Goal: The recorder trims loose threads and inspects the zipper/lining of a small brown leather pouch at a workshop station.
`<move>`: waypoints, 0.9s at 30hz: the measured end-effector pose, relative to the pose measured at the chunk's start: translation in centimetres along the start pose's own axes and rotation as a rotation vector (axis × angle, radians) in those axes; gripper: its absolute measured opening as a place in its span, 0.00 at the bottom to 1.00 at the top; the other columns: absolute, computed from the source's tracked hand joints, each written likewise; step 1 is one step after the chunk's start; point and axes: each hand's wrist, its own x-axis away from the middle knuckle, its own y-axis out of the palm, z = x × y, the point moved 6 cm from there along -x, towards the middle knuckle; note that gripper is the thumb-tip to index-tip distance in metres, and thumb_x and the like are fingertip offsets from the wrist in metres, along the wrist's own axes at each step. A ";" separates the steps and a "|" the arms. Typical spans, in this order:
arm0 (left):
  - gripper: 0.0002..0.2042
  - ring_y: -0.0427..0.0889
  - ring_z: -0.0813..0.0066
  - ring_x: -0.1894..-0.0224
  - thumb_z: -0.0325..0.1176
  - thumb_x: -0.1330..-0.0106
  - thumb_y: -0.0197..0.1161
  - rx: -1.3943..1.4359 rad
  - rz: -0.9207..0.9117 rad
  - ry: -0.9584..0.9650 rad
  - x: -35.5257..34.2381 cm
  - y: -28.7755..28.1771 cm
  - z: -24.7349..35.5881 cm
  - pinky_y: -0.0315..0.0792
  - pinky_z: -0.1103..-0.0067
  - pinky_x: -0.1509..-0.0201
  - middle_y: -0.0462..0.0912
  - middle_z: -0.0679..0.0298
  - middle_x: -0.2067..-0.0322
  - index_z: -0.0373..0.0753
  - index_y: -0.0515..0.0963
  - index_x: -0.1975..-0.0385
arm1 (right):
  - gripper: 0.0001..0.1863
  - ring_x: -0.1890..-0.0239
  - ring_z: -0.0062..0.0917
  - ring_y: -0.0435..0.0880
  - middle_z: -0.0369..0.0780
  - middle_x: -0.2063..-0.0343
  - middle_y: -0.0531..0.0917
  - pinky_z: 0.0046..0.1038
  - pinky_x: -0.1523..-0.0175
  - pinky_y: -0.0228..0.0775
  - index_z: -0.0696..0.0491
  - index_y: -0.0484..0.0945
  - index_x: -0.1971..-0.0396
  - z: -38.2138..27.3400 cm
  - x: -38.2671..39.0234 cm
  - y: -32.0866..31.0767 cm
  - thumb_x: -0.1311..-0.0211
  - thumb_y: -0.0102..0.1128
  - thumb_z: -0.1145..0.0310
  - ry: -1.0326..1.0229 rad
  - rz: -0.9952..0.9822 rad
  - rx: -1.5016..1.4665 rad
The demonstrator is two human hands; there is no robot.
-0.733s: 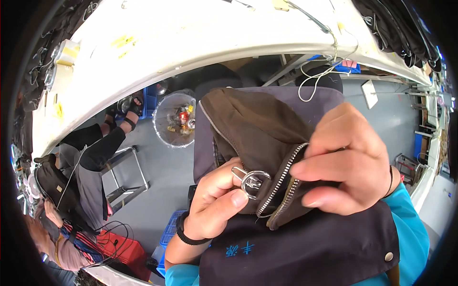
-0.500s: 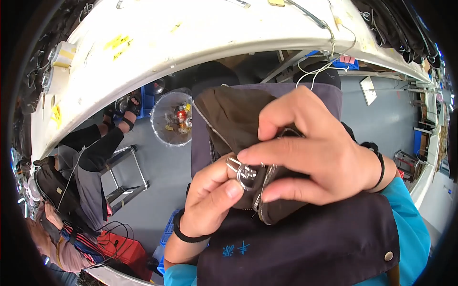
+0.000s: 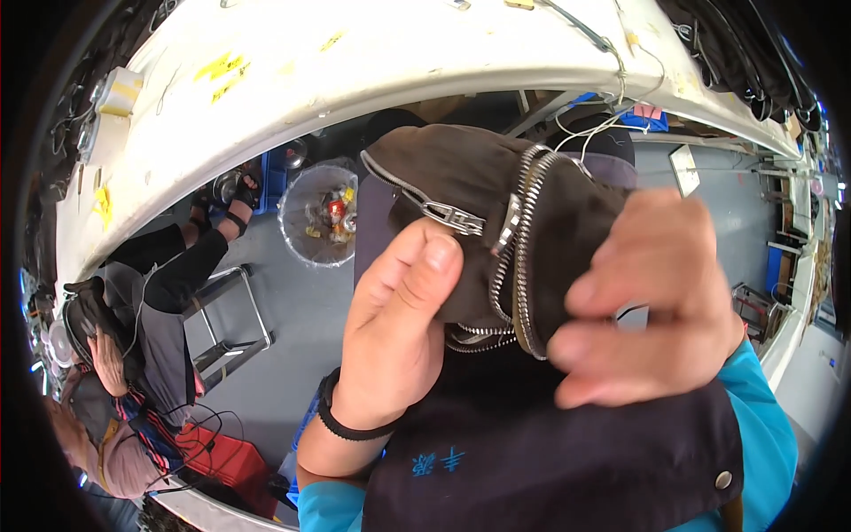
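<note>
Lifted closer to the camera than before, brown zippered fabric [image 3: 470,191] pinched under left hand [image 3: 394,341] thumb, gripped by blurred right hand [image 3: 651,306] fingers.

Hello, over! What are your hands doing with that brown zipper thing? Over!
Left hand shut on brown fabric piece with silver zipper, thumb by the metal pull. Right hand gripping its other side, blurred. Nothing blocking.
</note>
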 end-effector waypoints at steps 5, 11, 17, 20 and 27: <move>0.12 0.70 0.86 0.62 0.40 0.24 0.48 0.023 0.091 0.004 -0.1 1.0 0.7 0.66 0.82 0.55 0.75 0.71 0.64 0.39 0.71 0.65 | 0.14 0.63 0.27 0.72 0.34 0.62 0.78 0.33 0.61 0.63 0.41 0.86 0.70 -0.9 0.1 2.3 0.65 0.72 0.63 -0.037 0.074 0.384; 0.15 0.76 0.76 0.51 0.39 0.24 0.45 0.124 0.089 0.022 0.6 1.7 1.7 0.68 0.76 0.44 0.77 0.62 0.53 0.33 0.70 0.54 | 0.11 0.64 0.28 0.72 0.34 0.62 0.76 0.34 0.59 0.64 0.44 0.84 0.74 0.4 -0.5 0.5 0.62 0.73 0.68 -0.019 -0.008 0.111; 0.17 0.76 0.72 0.47 0.39 0.24 0.45 0.156 0.038 0.026 1.1 1.2 1.4 0.69 0.73 0.41 0.77 0.58 0.50 0.31 0.69 0.48 | 0.08 0.63 0.29 0.71 0.35 0.63 0.74 0.31 0.59 0.67 0.46 0.80 0.74 1.9 -0.5 0.0 0.46 0.71 0.61 0.237 0.068 -0.152; 0.17 0.77 0.72 0.48 0.39 0.24 0.45 0.192 0.037 0.024 1.2 1.1 1.3 0.70 0.73 0.42 0.77 0.57 0.50 0.31 0.69 0.48 | 0.09 0.62 0.30 0.72 0.36 0.63 0.74 0.30 0.58 0.68 0.46 0.80 0.74 2.0 -0.7 -0.1 0.45 0.71 0.60 0.272 0.047 -0.174; 0.19 0.77 0.69 0.47 0.40 0.24 0.45 0.197 0.081 0.001 1.4 0.9 1.7 0.71 0.71 0.42 0.76 0.55 0.48 0.29 0.67 0.46 | 0.14 0.61 0.33 0.73 0.39 0.60 0.77 0.35 0.57 0.68 0.48 0.80 0.72 1.8 -1.0 -0.2 0.45 0.69 0.54 0.076 -0.076 -0.063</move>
